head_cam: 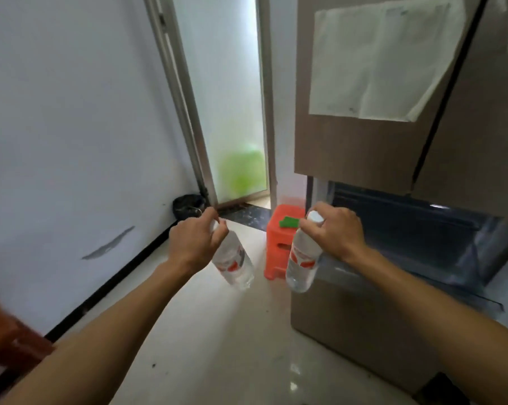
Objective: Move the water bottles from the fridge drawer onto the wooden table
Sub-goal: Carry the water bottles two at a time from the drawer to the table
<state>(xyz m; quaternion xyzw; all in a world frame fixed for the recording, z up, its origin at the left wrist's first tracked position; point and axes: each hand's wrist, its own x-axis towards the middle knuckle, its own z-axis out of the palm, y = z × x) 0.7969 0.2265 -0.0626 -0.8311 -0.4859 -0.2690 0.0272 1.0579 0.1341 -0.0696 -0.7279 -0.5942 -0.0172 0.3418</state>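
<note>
My left hand (195, 240) grips a clear water bottle (235, 263) by its neck; the bottle hangs tilted over the floor, with a red-and-white label. My right hand (336, 232) holds a second clear water bottle (302, 263) near its white cap, and it hangs almost upright at the left edge of the open fridge drawer (416, 244). The drawer is pulled out below the brown fridge doors (360, 147); its inside looks dark, and what lies in it cannot be made out. A reddish-brown wooden corner (10, 337) shows at the lower left.
An orange plastic stool (279, 244) with a green item on top stands between the bottles and the doorway. A black bin (187, 206) sits in the corner by the frosted glass door (232, 112). White wall on the left, pale glossy floor (217, 346) underfoot.
</note>
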